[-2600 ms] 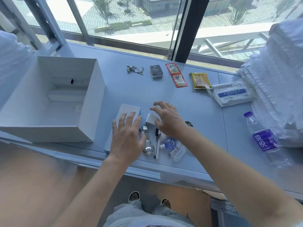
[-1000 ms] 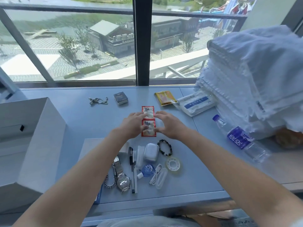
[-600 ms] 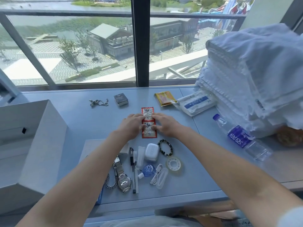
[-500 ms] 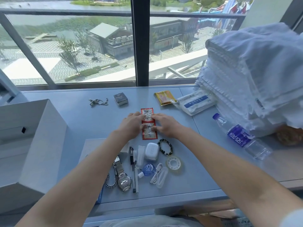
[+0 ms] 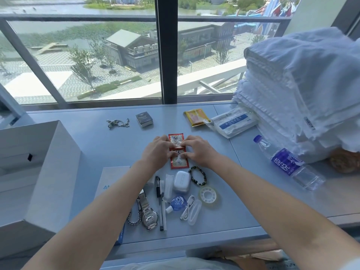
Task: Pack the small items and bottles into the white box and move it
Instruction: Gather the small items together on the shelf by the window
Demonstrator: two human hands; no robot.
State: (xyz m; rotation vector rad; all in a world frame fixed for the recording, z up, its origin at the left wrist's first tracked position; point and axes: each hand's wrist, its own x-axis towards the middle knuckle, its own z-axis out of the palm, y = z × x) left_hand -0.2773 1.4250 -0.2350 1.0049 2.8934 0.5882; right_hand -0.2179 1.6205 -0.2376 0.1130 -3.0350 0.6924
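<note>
Where hands (image 5: pixel 180 151) meet: red sachets (image 5: pixel 178 152), two joined, flat on table.

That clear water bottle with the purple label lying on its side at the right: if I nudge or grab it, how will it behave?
The clear plastic water bottle with the purple label lies on its side on the blue-grey table, so a sideways nudge would probably roll it. Its thin clear walls would likely dent under a hard squeeze. How full it is cannot be told, so its weight is uncertain.
</note>
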